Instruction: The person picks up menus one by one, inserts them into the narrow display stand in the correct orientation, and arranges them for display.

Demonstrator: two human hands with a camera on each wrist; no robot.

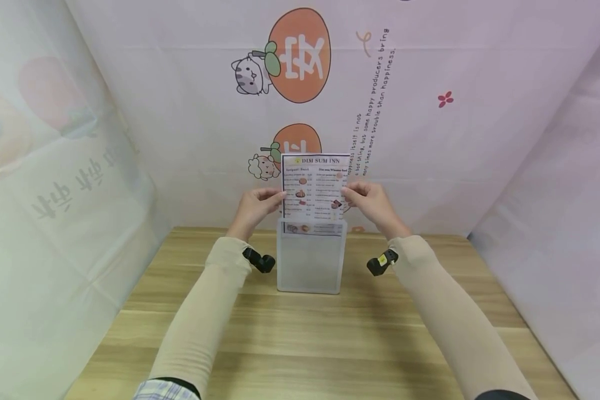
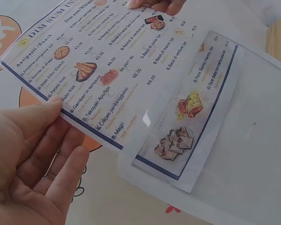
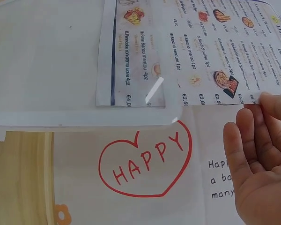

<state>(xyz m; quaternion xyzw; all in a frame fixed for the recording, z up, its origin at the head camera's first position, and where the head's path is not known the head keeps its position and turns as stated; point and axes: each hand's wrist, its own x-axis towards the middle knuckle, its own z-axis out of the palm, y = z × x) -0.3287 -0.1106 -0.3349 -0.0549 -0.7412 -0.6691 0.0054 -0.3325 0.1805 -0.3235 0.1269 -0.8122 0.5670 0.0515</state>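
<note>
A printed menu sheet [image 1: 316, 186] headed "DIM SUM INN" stands upright, its lower end inside a clear, white-edged sign holder [image 1: 310, 264] on the table. Most of the sheet sticks out above the holder's top edge; the lower strip shows through the clear front. My left hand [image 1: 256, 208] pinches the sheet's left edge between thumb and fingers. On the opposite edge, my right hand [image 1: 372, 204] pinches it likewise. Seen from the left wrist, the menu's bottom strip [image 2: 178, 136] lies behind the clear panel. The right wrist view shows the holder's rim [image 3: 84, 117] beside the sheet.
The wood-grain table [image 1: 280, 344] reaches back to a printed cloth wall [image 1: 180, 111] close behind the holder. Cloth sides stand left and right. Each wrist carries a small black camera, the left camera [image 1: 259, 260] being close to the holder's left side.
</note>
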